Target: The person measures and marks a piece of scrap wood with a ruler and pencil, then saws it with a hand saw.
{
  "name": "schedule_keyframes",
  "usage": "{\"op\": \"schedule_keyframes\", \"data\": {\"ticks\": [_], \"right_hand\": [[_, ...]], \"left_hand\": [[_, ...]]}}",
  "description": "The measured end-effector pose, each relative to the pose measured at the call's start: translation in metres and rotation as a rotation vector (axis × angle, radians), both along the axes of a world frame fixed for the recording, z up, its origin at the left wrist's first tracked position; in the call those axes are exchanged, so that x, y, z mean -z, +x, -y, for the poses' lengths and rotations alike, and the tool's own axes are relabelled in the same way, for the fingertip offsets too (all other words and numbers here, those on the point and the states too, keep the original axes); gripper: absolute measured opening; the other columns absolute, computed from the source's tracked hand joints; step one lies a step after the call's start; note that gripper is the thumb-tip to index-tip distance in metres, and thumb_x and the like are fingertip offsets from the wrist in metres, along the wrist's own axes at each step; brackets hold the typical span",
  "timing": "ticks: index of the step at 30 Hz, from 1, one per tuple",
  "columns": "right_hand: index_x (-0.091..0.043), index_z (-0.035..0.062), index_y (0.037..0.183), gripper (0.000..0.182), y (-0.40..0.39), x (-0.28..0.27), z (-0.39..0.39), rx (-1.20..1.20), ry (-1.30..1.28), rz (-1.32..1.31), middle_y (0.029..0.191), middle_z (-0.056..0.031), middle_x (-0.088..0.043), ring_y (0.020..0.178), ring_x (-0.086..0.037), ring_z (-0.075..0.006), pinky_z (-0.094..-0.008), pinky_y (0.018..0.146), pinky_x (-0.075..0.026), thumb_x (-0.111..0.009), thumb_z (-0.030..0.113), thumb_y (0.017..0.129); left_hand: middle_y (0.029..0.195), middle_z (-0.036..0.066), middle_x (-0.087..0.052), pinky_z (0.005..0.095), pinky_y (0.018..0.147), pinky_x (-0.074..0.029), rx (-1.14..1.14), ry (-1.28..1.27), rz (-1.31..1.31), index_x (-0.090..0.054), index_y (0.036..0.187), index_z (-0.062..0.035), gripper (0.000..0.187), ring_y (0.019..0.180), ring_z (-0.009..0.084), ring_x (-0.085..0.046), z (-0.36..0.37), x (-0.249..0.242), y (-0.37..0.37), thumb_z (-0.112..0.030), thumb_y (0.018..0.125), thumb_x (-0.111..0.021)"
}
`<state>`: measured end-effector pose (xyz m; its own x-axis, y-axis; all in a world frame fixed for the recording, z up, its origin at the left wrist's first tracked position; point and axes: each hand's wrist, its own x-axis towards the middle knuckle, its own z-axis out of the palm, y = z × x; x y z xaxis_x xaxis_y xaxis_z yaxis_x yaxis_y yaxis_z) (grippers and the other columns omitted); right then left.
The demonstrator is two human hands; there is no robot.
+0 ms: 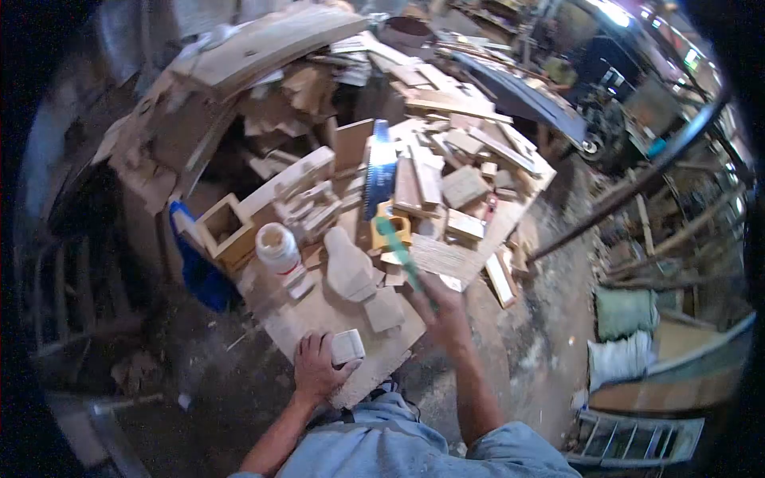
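Note:
My left hand (316,368) is closed around a small pale wooden block (348,346) at the near edge of the work board (279,323). My right hand (443,311) is closed on a long, thin green tool (402,259). Motion smears that tool, so its kind cannot be made out. Its far end overlaps the yellow handle of a handsaw (381,175) lying among the wood pieces. Between my hands are a shaped, rounded wooden piece (347,267) and a flat square of wood (385,309). An open white plastic jar (277,248) stands upright to the left.
Many wood offcuts (466,187) cover the far part of the board. A square wooden box frame (225,229) and a blue object (203,275) sit at its left edge. A long dark pole (637,179) slants across the right side. Sacks (625,312) lie at the far right.

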<state>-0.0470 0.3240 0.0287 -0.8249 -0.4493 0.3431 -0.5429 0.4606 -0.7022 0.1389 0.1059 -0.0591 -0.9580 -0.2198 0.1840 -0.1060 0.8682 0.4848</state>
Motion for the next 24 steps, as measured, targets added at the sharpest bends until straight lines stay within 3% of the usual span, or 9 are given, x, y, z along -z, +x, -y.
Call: {"op": "schedule_keyframes", "data": {"ticks": [3, 5, 7, 10, 13, 17, 21, 22, 24], "right_hand": [[-0.067, -0.0048, 0.123, 0.035, -0.033, 0.008, -0.052, 0.376, -0.019, -0.038, 0.104, -0.0215, -0.073, 0.095, -0.071, -0.0291, -0.0372, 0.083, -0.055, -0.067, 0.010, 0.092], [-0.067, -0.0011, 0.125, 0.036, -0.058, 0.023, -0.086, 0.541, -0.012, 0.044, 0.107, -0.0241, -0.073, 0.098, -0.072, -0.0366, -0.0423, 0.087, -0.054, -0.065, 0.014, 0.093], [-0.068, -0.0018, 0.122, 0.036, -0.074, 0.022, -0.105, 0.660, 0.059, 0.076, 0.100, -0.0277, -0.071, 0.095, -0.071, -0.0418, -0.0464, 0.085, -0.054, -0.063, 0.019, 0.092], [-0.069, -0.0025, 0.110, 0.031, -0.119, 0.054, -0.125, 0.712, 0.074, -0.076, 0.093, -0.0293, -0.070, 0.086, -0.069, -0.0462, -0.0523, 0.082, -0.054, -0.063, 0.021, 0.090], [-0.068, -0.0036, 0.104, 0.028, -0.149, 0.058, -0.120, 0.721, 0.176, -0.011, 0.090, -0.0299, -0.069, 0.085, -0.068, -0.0458, -0.0539, 0.081, -0.053, -0.062, 0.019, 0.089], [-0.070, 0.0001, 0.109, 0.029, -0.205, 0.090, -0.122, 0.785, 0.192, -0.159, 0.088, -0.0294, -0.069, 0.083, -0.070, -0.0450, -0.0536, 0.077, -0.055, -0.063, 0.019, 0.087], [-0.065, -0.0064, 0.106, 0.028, -0.218, 0.088, -0.127, 0.928, 0.200, -0.054, 0.101, -0.0309, -0.066, 0.096, -0.065, -0.0467, -0.0528, 0.085, -0.053, -0.065, 0.014, 0.086], [-0.065, -0.0072, 0.113, 0.033, -0.215, 0.086, -0.128, 0.947, 0.216, 0.068, 0.108, -0.0319, -0.065, 0.099, -0.065, -0.0466, -0.0533, 0.086, -0.053, -0.064, 0.013, 0.087], [-0.064, -0.0070, 0.119, 0.036, -0.199, 0.088, -0.133, 0.876, 0.107, -0.068, 0.112, -0.0331, -0.063, 0.103, -0.065, -0.0470, -0.0531, 0.088, -0.053, -0.064, 0.012, 0.088]], "left_hand": [[0.122, 0.016, -0.056, 0.0499, 0.102, -0.042, 0.018, -0.010, -0.061, -0.058, 0.126, -0.0019, 0.080, 0.116, 0.0369, -0.052, 0.002, 0.002, -0.001, -0.052, 0.069, -0.085], [0.123, 0.016, -0.056, 0.0508, 0.103, -0.041, 0.008, -0.006, -0.003, -0.059, 0.126, -0.0018, 0.082, 0.119, 0.0369, -0.051, 0.003, 0.003, -0.002, -0.052, 0.067, -0.085], [0.123, 0.016, -0.055, 0.0513, 0.103, -0.041, -0.006, -0.032, -0.022, -0.059, 0.126, -0.0018, 0.082, 0.120, 0.0370, -0.051, 0.000, 0.008, -0.003, -0.052, 0.066, -0.085], [0.124, 0.016, -0.055, 0.0516, 0.105, -0.040, -0.054, -0.012, -0.024, -0.059, 0.125, -0.0020, 0.081, 0.120, 0.0372, -0.050, -0.007, 0.000, -0.005, -0.047, 0.064, -0.087], [0.123, 0.016, -0.054, 0.0515, 0.104, -0.041, -0.061, -0.009, -0.065, -0.057, 0.124, -0.0016, 0.080, 0.119, 0.0382, -0.050, -0.008, 0.007, -0.008, -0.043, 0.063, -0.089], [0.122, 0.018, -0.053, 0.0521, 0.104, -0.041, -0.083, -0.060, -0.050, -0.056, 0.124, -0.0004, 0.083, 0.117, 0.0393, -0.050, -0.012, 0.006, -0.010, -0.042, 0.061, -0.089], [0.122, 0.018, -0.053, 0.0522, 0.105, -0.041, -0.089, -0.064, -0.056, -0.056, 0.123, 0.0005, 0.084, 0.117, 0.0397, -0.050, -0.013, 0.008, -0.013, -0.042, 0.059, -0.089], [0.123, 0.018, -0.053, 0.0518, 0.105, -0.042, -0.089, -0.065, -0.052, -0.056, 0.122, 0.0006, 0.083, 0.117, 0.0394, -0.050, -0.012, 0.008, -0.014, -0.042, 0.059, -0.089], [0.122, 0.018, -0.053, 0.0510, 0.104, -0.043, -0.088, -0.069, -0.049, -0.058, 0.120, 0.0008, 0.082, 0.117, 0.0388, -0.050, -0.013, 0.006, -0.014, -0.043, 0.059, -0.089]]}}
